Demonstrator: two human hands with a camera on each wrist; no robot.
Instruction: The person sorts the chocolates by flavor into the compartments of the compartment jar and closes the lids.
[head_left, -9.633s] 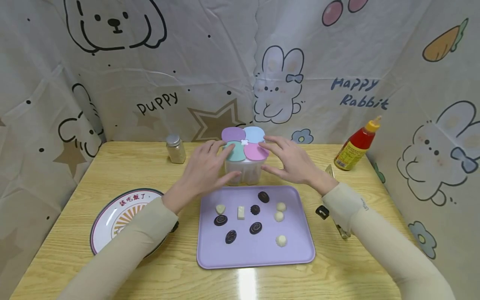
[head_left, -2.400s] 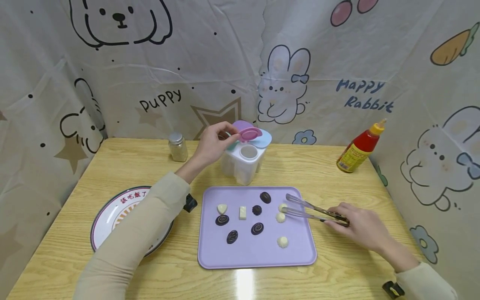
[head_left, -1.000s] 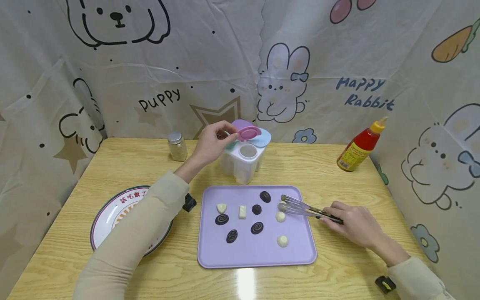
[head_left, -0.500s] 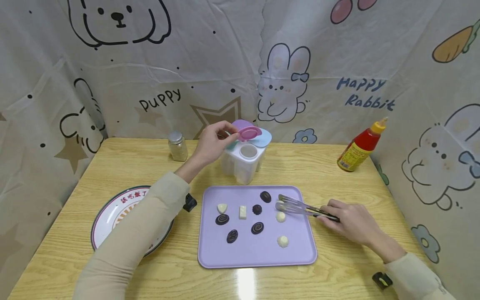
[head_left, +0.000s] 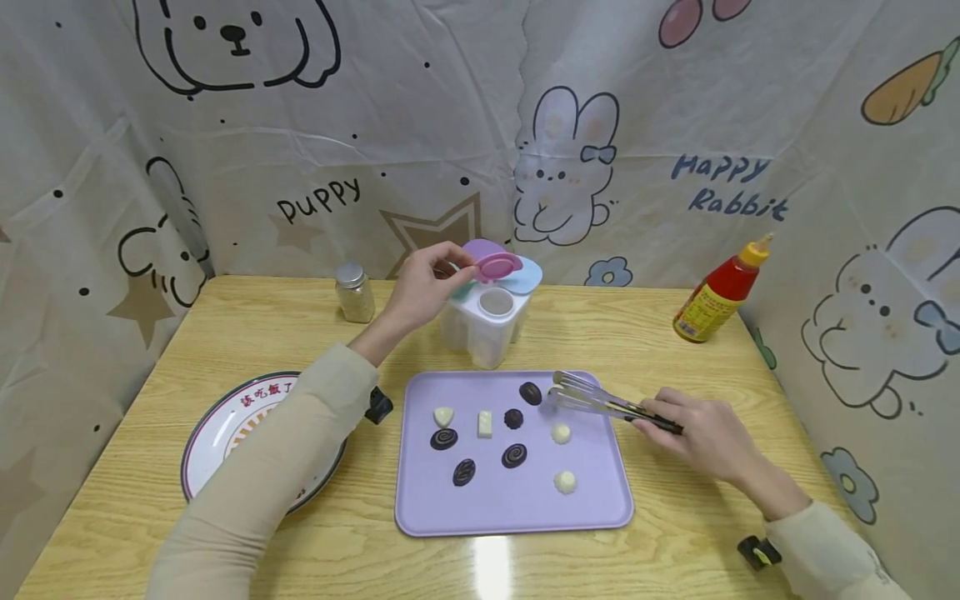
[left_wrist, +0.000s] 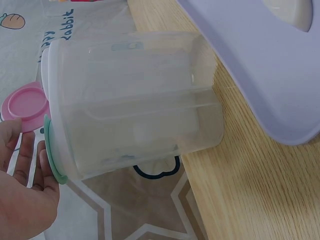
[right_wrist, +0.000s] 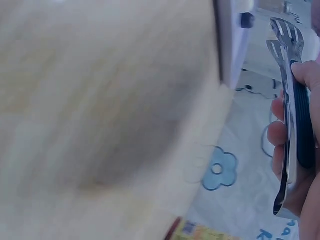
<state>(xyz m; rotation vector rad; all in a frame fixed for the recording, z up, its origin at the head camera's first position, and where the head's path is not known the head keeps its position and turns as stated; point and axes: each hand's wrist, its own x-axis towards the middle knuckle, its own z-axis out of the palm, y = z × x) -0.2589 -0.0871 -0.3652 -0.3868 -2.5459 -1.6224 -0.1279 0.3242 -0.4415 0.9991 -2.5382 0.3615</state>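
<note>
Right hand (head_left: 701, 429) is clamped on the tongs (head_left: 600, 400) mid-frame; squeeze gently around 1 white candy (head_left: 560, 432). Left hand (head_left: 423, 287) pinches the pink lid (head_left: 495, 267) up.

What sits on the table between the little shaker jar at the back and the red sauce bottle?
In the head view, a clear container with coloured flip lids stands between the shaker jar and sauce bottle; the left hand holds its pink lid open.
</note>
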